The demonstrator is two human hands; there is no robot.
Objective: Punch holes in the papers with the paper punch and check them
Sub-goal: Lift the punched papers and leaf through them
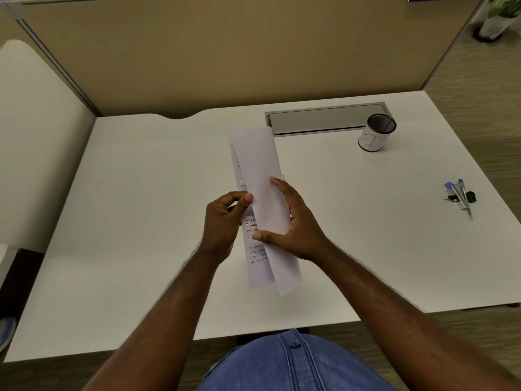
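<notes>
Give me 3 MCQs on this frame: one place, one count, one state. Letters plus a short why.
1. Where does the mesh pen cup stand?
A. on the desk, by the right end of the grey cable tray
B. on the floor beside the plant
C. at the desk's near left corner

2. How many hands touch the papers?
A. none
B. one
C. two

3. How are the papers?
A. lying flat on the desk
B. held up, folded or curled lengthwise, printed side inward
C. crumpled into a ball

Answers:
1 A: the cup sits on the white desk against the right end of the cable tray.
2 C: the left hand pinches the left edge and the right hand wraps the right side.
3 B: text shows only in the inner strip; the blank outer leaf lies over it.
</notes>
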